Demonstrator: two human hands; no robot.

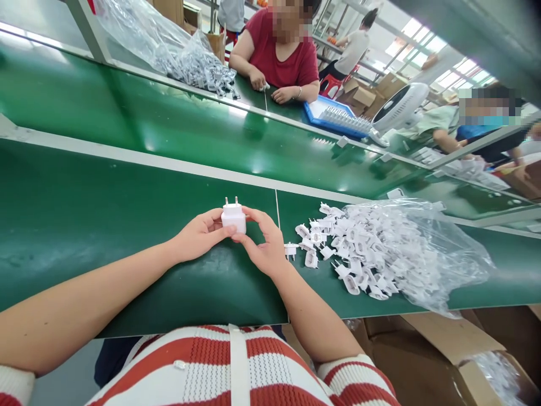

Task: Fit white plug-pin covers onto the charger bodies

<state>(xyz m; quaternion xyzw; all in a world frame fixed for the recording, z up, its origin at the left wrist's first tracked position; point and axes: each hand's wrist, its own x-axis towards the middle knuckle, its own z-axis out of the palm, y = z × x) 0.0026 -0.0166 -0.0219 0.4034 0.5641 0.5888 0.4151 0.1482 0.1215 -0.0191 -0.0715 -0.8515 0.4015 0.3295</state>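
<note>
A white two-pin charger plug [233, 219] is held upright between my two hands above the green table, its metal pins pointing up and away. My left hand [203, 234] grips its left side, with the thumb across the lower front. On the other side my right hand [266, 239] has its fingers and thumb closed on the right edge. To the right of that hand lies a heap of white plug heads [376, 248], spilling out of a clear plastic bag [459, 270]. A few loose ones sit close by my right wrist.
Past a white divider strip [127, 160] runs a green belt [177, 129]. A co-worker in red [283, 56] sits opposite, near a bag of small parts [198, 70] and a blue tray [315, 113]. A white fan [401, 104] stands farther right. Cardboard boxes [406, 361] are below the table's right edge.
</note>
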